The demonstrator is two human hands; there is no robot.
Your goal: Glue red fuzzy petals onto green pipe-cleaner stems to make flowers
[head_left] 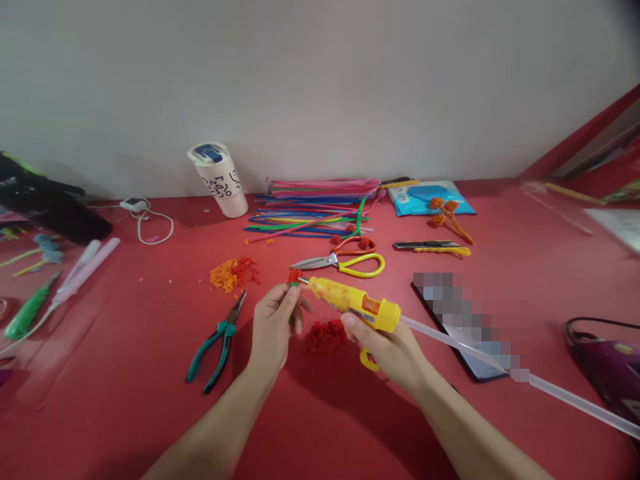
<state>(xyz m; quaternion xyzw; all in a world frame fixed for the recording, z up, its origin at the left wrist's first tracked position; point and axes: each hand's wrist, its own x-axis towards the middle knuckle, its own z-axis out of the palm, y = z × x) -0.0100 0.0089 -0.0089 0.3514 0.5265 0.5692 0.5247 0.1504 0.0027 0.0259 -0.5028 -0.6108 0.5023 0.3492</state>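
My right hand (pixel 387 350) grips a yellow glue gun (pixel 353 303) with a long clear glue stick (pixel 550 393) trailing out behind it to the right. The gun's nozzle touches a small red and green pipe-cleaner piece (pixel 294 276), pinched in the closed fingers of my left hand (pixel 275 323). Both hands hover over the red table (pixel 320 420). A pile of red fuzz (pixel 327 335) lies just below the gun, between my hands.
Green-handled pliers (pixel 216 347) lie left of my left hand. Yellow-handled scissors (pixel 345 263), an orange and red fuzz heap (pixel 233 272), a bundle of coloured pipe cleaners (pixel 315 210), a paper cup (pixel 220 179), a utility knife (pixel 430 248) and a dark phone (pixel 465 333) surround the work spot.
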